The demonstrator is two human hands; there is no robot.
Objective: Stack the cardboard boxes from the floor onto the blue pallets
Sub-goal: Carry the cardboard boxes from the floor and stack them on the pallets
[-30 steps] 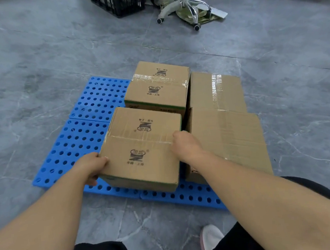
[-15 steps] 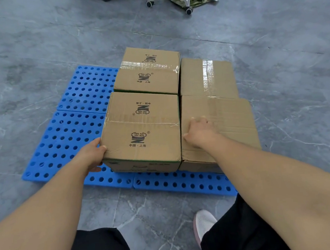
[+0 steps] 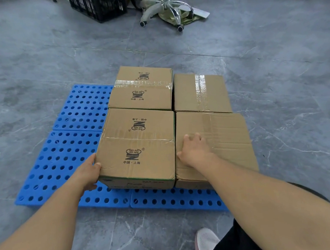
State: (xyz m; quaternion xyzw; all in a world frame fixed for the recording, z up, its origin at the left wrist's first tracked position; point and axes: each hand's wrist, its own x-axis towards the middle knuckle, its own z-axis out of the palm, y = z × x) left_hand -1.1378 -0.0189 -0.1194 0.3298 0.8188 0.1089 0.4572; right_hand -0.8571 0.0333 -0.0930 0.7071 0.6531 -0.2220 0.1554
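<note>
Several brown cardboard boxes sit in a two-by-two block on the blue perforated pallets point(image 3: 62, 162). The near left box point(image 3: 136, 146) carries a printed logo. My left hand point(image 3: 89, 173) grips its lower left corner, thumb on the top edge. My right hand point(image 3: 193, 151) rests flat, fingers spread, on top of the plain near right box point(image 3: 225, 138). Behind stand a far left box point(image 3: 142, 88) with logo and tape, and a far right box point(image 3: 200, 92) with a clear tape strip. All boxes touch their neighbours.
The left pallet tiles are bare. Grey stone floor point(image 3: 283, 79) surrounds the pallets. A black crate point(image 3: 99, 5) and a chair base on castors point(image 3: 165, 10) stand at the back. My shoe point(image 3: 206, 240) is near the pallet's front edge.
The near left box has come down and now sits flush against the near right box. My right hand left its right side and settled on the near right box.
</note>
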